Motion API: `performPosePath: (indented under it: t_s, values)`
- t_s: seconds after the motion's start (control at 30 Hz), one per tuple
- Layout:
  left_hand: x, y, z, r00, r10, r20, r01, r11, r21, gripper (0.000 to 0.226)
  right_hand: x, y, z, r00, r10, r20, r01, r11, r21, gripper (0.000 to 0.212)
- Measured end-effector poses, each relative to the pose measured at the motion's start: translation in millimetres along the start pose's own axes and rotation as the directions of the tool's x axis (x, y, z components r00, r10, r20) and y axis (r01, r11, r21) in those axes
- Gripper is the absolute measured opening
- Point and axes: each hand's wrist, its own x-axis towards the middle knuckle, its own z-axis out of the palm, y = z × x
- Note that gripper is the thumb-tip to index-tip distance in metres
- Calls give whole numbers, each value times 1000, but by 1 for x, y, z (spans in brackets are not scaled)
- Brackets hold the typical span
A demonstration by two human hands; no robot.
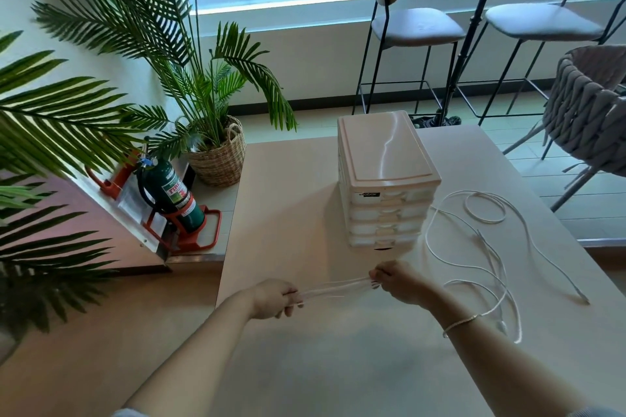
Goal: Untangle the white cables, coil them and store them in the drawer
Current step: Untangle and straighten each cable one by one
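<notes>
A bundle of white cable strands [333, 288] is stretched taut between my two hands, just above the table in front of the drawer unit. My left hand [273, 298] grips one end of the bundle and my right hand [396, 281] pinches the other end. More white cable [487, 247] trails from my right hand in loose loops and tangles over the right half of the table. The white plastic drawer unit [386, 179] stands in the middle of the table with all its drawers closed.
The beige table [321, 366] has its left edge near my left hand. Left of it stand a green fire extinguisher [172, 196] and a potted palm [220, 152]. Bar stools [416, 27] and a woven chair [589, 105] stand beyond and to the right.
</notes>
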Motion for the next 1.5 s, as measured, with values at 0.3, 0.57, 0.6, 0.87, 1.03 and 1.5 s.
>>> performPosePath:
  t_s: [0.3,0.57,0.6,0.87,1.03,1.5]
  values:
    - [-24,-41,-39,978,-206,-27,208,971,119,22,0,-9,7,999,-1,47,-1,999,32,38]
    - [-18,-10,-21,929,-308,-207,363,641,676,43,-2,-7,17,999,-40,31,43,993,-114,32]
    - [-12,-2,-15,950,-225,-218,312,727,612,45,-3,-7,15,999,-45,29,48,991,-127,32]
    - [28,66,44,981,113,-158,-98,990,101,32,-4,-9,10,996,-79,37,85,978,-190,30]
    - [31,72,42,964,110,-244,-123,992,-39,32,-10,-8,-1,995,-58,86,62,997,-46,39]
    - [27,80,33,929,80,-361,-137,981,-135,28,-19,-6,-12,997,-74,27,74,997,15,44]
